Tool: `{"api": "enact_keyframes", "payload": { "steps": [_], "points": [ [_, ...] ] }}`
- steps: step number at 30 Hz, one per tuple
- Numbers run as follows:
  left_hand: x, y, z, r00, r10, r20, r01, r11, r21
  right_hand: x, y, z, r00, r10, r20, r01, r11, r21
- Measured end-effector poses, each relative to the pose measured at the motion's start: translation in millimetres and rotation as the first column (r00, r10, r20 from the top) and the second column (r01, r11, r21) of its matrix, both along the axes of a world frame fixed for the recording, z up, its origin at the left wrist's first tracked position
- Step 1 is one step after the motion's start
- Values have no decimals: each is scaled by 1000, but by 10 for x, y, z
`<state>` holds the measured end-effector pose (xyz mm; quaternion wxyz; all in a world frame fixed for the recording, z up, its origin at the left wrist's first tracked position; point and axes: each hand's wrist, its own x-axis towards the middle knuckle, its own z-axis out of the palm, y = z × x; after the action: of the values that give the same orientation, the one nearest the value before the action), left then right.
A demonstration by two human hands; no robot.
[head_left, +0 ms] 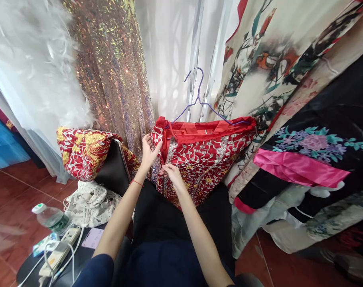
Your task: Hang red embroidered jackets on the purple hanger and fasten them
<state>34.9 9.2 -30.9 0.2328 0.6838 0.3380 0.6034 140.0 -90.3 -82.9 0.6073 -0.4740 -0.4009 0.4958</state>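
A red skirt (pixel 196 159) with silver and gold embroidery hangs by its waistband from a purple wire hanger (pixel 198 99), its lower part over my lap. My left hand (pixel 150 151) grips the skirt's left edge just below the waistband, beside a side opening. Lower on that opening, my right hand (pixel 171 174) pinches the cloth edge between thumb and fingers. Whether a zipper lies under the right fingertips is too small to tell. The inner red lining shows along the top.
A folded red and gold garment (pixel 85 153) lies over a black chair back (pixel 111 161). Left are a white drawstring bag (pixel 90 203), a water bottle (pixel 51 217), a power strip (pixel 60 251) with cables and a phone (pixel 92 238). Hanging garments (pixel 301 159) crowd the right.
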Motion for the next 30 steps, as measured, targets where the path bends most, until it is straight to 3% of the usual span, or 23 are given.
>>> {"api": "enact_keyframes", "payload": {
  "steps": [2, 4, 7, 9, 12, 21, 26, 30],
  "points": [
    [-122, -94, -258, 998, -11, 59, 16, 996, -85, 9, 2, 5, 1000, -2, -23, 2, 1000, 3],
    [-254, -245, -540, 999, 37, 3, -36, 994, -107, 15, -1, 12, 999, -3, -40, 4, 1000, 10],
    [-379, -508, -885, 955, -31, -294, 5, 996, -87, 8, -14, 29, 999, -1, -54, 3, 1000, 30],
    [-372, -639, -1003, 881, -84, -465, 45, 995, -93, -9, -24, 41, 998, 3, -61, 0, 999, 43],
    [-257, -704, -1027, 821, -22, -571, -21, 997, -68, -42, -30, 58, 998, 2, -67, 2, 999, 54],
    [-95, -650, -992, 787, 143, -600, -266, 956, -122, -117, -46, 123, 998, 49, -37, -48, 998, 39],
    [-68, -587, -906, 773, 95, -627, -222, 967, -128, -158, -28, 199, 999, 5, -54, -2, 999, 47],
    [-66, -644, -867, 764, 74, -641, -185, 977, -107, -159, 63, 374, 994, -52, -95, 59, 996, 68]
  ]
}}
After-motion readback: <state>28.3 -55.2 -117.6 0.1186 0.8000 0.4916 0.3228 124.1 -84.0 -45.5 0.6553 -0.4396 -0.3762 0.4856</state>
